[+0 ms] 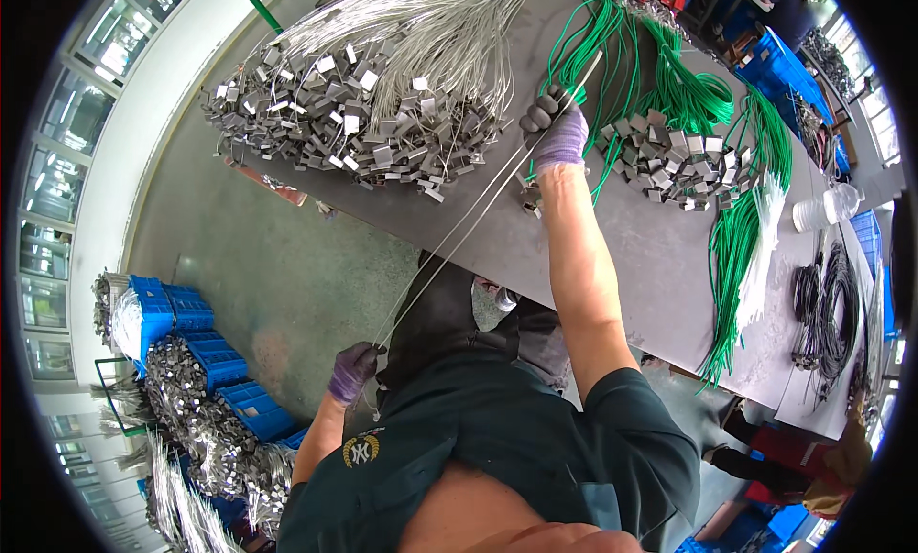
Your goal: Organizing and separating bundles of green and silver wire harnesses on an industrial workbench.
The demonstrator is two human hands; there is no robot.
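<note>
My right hand (558, 130), in a purple glove with dark grey fingers, is closed over the table. Its fingers are wrapped round thin pale wires (469, 231). They stretch down and left to my left hand (355, 370), gloved the same way and closed on them near my waist. One wire end sticks up past my right fist. Beside that hand lie bundles of green wires (703, 99) and a heap of small metal boxes (679, 159). A larger pile of metal boxes (354, 122) with pale wires lies to the left on the grey table (631, 242).
Blue crates (253, 409) and heaps of metal parts (191, 400) stand on the floor at the lower left. A clear plastic bottle (827, 209) and black cable coils (827, 304) lie at the table's right. Another person (789, 12) is at the far right.
</note>
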